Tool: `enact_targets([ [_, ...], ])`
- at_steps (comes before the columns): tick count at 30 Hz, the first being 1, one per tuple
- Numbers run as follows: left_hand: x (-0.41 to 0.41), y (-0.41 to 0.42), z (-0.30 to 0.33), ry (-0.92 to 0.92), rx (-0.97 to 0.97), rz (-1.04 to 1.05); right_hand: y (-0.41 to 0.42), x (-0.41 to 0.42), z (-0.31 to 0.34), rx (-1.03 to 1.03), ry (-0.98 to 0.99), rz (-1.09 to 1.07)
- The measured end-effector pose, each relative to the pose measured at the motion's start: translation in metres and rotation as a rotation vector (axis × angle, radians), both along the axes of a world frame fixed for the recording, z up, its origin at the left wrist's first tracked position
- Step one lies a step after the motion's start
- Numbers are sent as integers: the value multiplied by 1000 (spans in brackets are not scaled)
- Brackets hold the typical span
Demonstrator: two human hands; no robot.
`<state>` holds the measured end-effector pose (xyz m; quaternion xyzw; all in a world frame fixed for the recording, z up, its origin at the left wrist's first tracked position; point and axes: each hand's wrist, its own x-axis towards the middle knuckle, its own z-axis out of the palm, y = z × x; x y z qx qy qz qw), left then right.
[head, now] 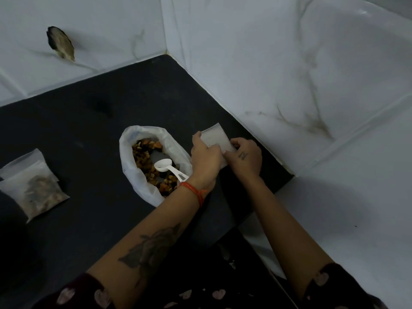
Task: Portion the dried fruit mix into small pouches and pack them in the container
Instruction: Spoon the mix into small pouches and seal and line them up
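Bare forearms, dark sleeves with pale pink heart-like shapes at bottom edge of frame. Orange-red thread bracelet (193,190) on left wrist at centre; large dark tattoo (151,246) along left forearm, lower centre. Small inked mark (243,155) on back of right hand (245,158).

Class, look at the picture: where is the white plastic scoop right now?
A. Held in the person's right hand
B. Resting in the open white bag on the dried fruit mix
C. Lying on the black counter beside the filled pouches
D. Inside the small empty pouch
B: the white plastic scoop rests in the open white bag on the dried fruit mix, while both hands hold the small empty pouch.
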<state>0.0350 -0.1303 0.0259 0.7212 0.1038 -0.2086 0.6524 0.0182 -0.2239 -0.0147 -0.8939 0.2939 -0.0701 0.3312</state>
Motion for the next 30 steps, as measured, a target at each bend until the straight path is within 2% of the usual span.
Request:
enact_targets([
  [12, -3, 0, 11, 7, 30, -16, 3, 2, 0, -34, -76, -12],
  [18, -2, 8, 20, -5, -25, -1, 5, 1, 15, -23, -164, -20],
  [25, -2, 37, 32, -41, -111, 58, 30, -1, 58, 159, -282, -2],
  [30, -5, 69, 39, -189, -130, 99, 60, -2, 77, 356, -359, 149],
])
